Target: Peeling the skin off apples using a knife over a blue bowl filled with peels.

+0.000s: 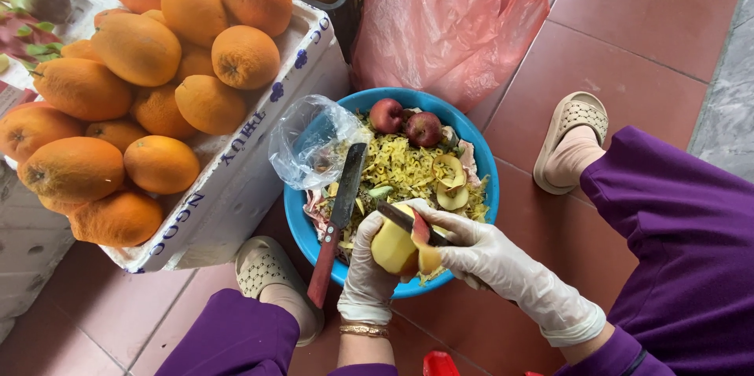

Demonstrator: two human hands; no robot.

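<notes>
Cupping a half-peeled yellow-fleshed apple (395,248), the white-gloved left hand (369,270) is wrapping its grip shut around the fruit's underside, fingers curled up the near side. The apple is sitting over the near rim of a round blue plastic basin (302,223), just above the peel pile. The white-gloved right hand (487,254) is pinching a small dark-bladed paring knife (404,219), grip closed on the handle, w/ the thumb pressing on the fruit. The blade is lying across the apple's top, long axis running upper left to lower right, tip pointing toward the upper left. A flap of red skin is standing up beside the blade.

Inside the basin: two whole red apples (404,123) at the far side, yellow peel scraps, a crumpled clear plastic bag (310,140), & a long red-handled kitchen knife (336,227) leaning over the rim, blade pointing away. Left of it a white foam box (243,180) is holding oranges; a pink plastic bag (448,19) is lying behind.
</notes>
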